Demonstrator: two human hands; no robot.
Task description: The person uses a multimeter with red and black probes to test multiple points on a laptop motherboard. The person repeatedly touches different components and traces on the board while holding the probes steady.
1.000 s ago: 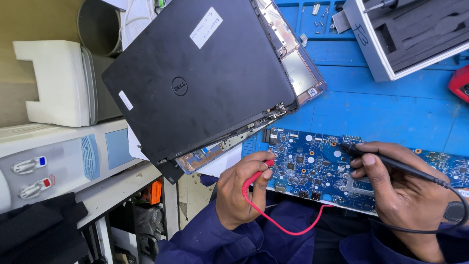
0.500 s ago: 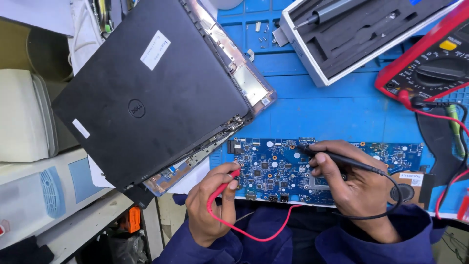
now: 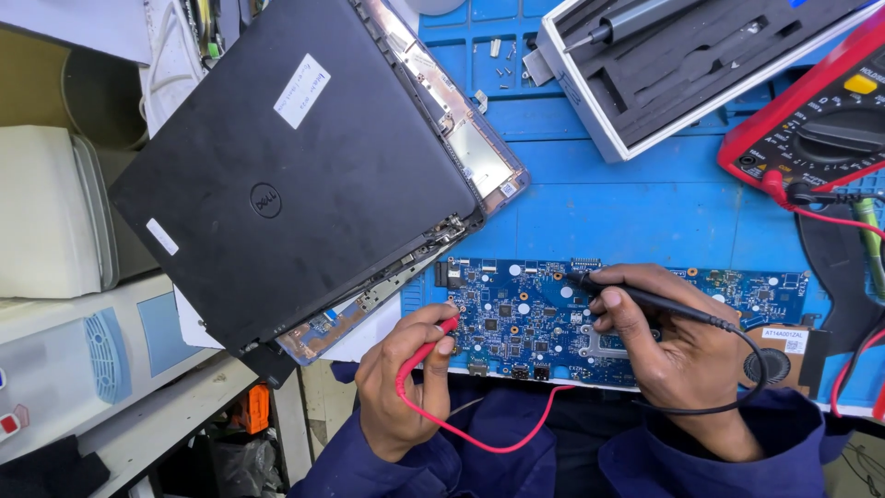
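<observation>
Gripping two probes, left hand (image 3: 398, 387) red (image 3: 441, 333), right hand (image 3: 687, 350) black (image 3: 645, 297), on one circuit board (image 3: 516, 318)

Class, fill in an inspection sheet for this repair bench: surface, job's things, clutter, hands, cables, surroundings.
Surface: blue mat, screws lying in its tray slots.
Job's things: blue circuit board; red probe; black probe.
Clutter: black laptop, underside up; open tool case; red multimeter.
Hands: left hand holds the red probe; right hand holds the black probe on the board.
Cables: red lead; black lead.
Surroundings: white equipment at the left.
</observation>
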